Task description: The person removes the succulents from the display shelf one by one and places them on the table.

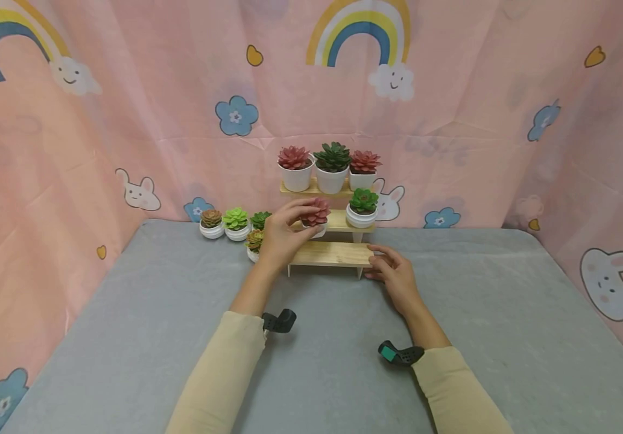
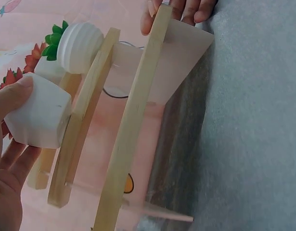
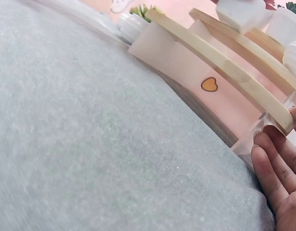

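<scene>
My left hand point(image 1: 283, 236) holds a potted red succulent point(image 1: 319, 212) by its white angular pot point(image 2: 41, 113), close over the middle board of a three-tier wooden stand point(image 1: 330, 255). In the left wrist view, the thumb is on one side of the pot and the fingers are on the other. My right hand point(image 1: 396, 276) grips the right end of the stand's lowest board, with fingers against the clear side support point(image 3: 245, 144). A green succulent in a ribbed white pot point(image 1: 362, 210) stands at the right of the middle board.
On the top board are a red succulent point(image 1: 295, 167), a dark green one point(image 1: 332, 166) and another red one point(image 1: 364, 169). Several small potted succulents point(image 1: 236, 223) stand on the grey cloth left of the stand. A pink printed curtain point(image 1: 452, 120) hangs behind.
</scene>
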A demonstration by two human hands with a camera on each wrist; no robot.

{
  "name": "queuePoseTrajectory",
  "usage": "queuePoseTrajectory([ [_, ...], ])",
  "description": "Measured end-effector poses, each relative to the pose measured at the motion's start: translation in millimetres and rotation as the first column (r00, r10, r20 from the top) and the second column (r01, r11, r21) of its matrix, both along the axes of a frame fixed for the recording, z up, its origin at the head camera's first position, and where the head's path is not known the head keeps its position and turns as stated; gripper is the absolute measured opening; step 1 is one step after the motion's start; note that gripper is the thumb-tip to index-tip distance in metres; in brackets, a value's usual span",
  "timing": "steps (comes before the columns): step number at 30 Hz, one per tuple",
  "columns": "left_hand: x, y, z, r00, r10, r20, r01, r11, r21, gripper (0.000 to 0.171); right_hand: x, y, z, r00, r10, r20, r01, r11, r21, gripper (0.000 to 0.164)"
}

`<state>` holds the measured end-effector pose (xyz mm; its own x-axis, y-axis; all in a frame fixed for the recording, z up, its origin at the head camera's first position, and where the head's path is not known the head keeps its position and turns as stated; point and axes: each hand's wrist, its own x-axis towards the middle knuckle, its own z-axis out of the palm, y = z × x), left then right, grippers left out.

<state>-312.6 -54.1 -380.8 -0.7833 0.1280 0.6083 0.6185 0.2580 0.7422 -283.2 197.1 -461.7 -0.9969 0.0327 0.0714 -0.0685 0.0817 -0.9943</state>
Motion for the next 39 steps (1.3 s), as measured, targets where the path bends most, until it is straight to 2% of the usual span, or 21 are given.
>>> queuePoseTrajectory([
  [8,7.1,-19,-2.5,0.997,0.073,-0.015,-0.073,0.997,0.016,0.03,-0.7,0,-1.2,1.0,0.0,-0.007,0.0,1.0,0.015,0.035],
  [14,11.7,-37,2.8,0.993,0.102,-0.061,-0.099,0.994,0.05,0.03,-0.9,1,-1.0,1.0,0.0,-0.008,0.001,1.0,0.019,0.036],
  [20,19.4,-60,8.0,0.988,0.142,-0.064,-0.136,0.986,0.099,0.03,-0.5,2,-0.6,1.0,-0.009,-0.006,0.009,1.0,0.018,0.036],
  [24,23.8,-77,11.8,0.979,0.194,-0.056,-0.186,0.975,0.124,0.031,-0.8,2,-0.6,1.0,-0.002,-0.006,0.002,1.0,0.025,0.037],
  [28,26.2,-92,15.2,0.966,0.255,-0.034,-0.25,0.962,0.113,0.033,-2.0,0,0.0,1.0,-0.004,-0.007,0.004,1.0,0.024,0.036],
  [32,26.3,-104,12.6,0.954,0.298,-0.008,-0.296,0.95,0.102,0.032,-3.0,0,-0.2,1.0,0.006,-0.013,-0.005,0.999,0.031,0.037],
  [39,21.4,-114,-0.7,0.933,0.359,0.019,-0.359,0.933,0.023,0.031,-1.4,0,-0.4,1.0,0.001,-0.004,0.0,1.0,0.027,0.036],
])
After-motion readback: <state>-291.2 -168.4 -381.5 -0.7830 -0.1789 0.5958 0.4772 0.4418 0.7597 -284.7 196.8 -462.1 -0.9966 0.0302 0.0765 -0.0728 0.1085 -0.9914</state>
